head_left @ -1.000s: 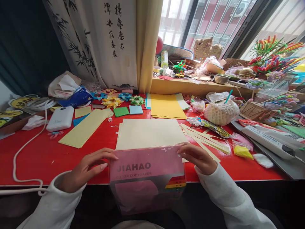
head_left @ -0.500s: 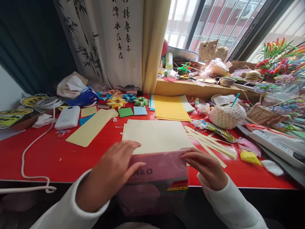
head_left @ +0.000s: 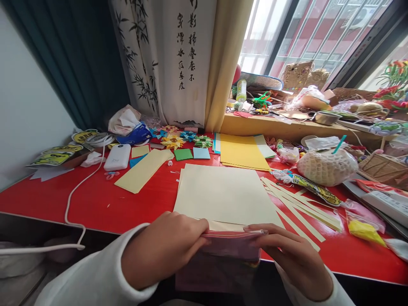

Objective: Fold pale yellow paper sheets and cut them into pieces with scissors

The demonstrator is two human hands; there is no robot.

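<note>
My left hand (head_left: 168, 246) is closed, thumb and fingers pinching the upper edge of a pinkish see-through plastic packet (head_left: 231, 248). At the other end of that edge, my right hand (head_left: 293, 255) grips the packet between thumb and fingers. The packet hangs at the table's front edge, its lower part dark and hard to make out. Just beyond it lie large cream paper sheets (head_left: 223, 191), slightly fanned. Cut cream paper strips (head_left: 296, 208) spread out to the right of the sheets. A long folded-looking stack of cream paper (head_left: 143, 170) rests to the left.
On the red table (head_left: 95, 204) are a white power bank (head_left: 117, 157), a white cable (head_left: 68, 199), yellow paper sheets (head_left: 244, 151) and folded paper stars (head_left: 174, 141). A net-wrapped round fruit with a straw (head_left: 328, 165) stands right. The windowsill (head_left: 270, 127) is cluttered.
The view has turned left and the table things appear further right. My left fingers have closed on the packet's upper edge. The packet's printed face has tipped out of clear sight.
</note>
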